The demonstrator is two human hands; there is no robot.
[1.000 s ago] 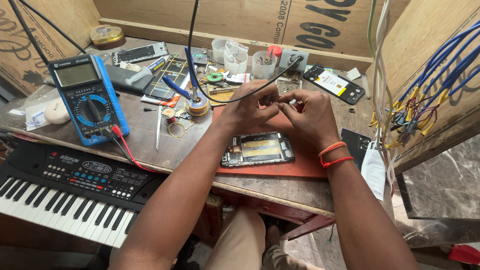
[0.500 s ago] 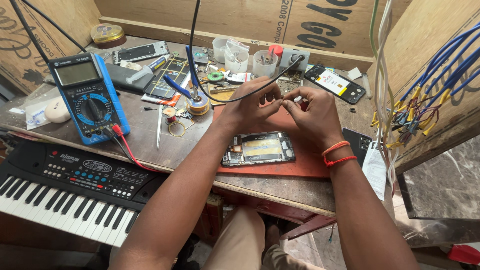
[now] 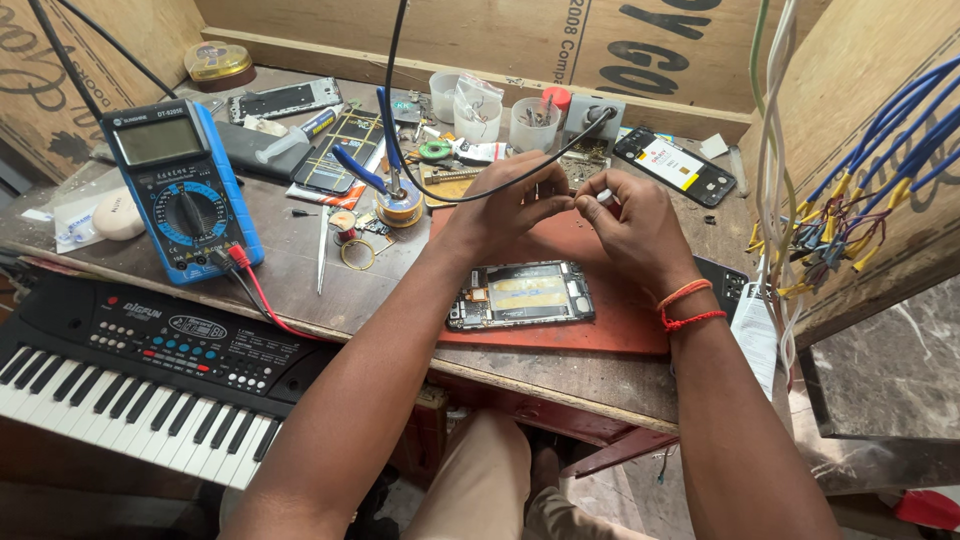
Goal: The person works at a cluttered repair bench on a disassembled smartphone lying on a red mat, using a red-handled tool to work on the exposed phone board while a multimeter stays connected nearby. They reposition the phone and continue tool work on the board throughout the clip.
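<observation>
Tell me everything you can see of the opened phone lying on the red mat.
The opened phone lies flat on the red mat, long side running left to right, its back cover off. A pale gold rectangular part fills the middle; dark circuit sections with small components sit at both ends inside a dark frame. Neither hand touches it: the left hand and right hand are beyond it, fingertips together.

Electronics repair bench: multimeter (image 3: 180, 190), opened phone (image 3: 520, 295).

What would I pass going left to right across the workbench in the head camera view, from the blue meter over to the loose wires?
Blue multimeter → solder spool → left hand → right hand → opened phone with yellow label → bundle of blue and yellow wires.
</observation>
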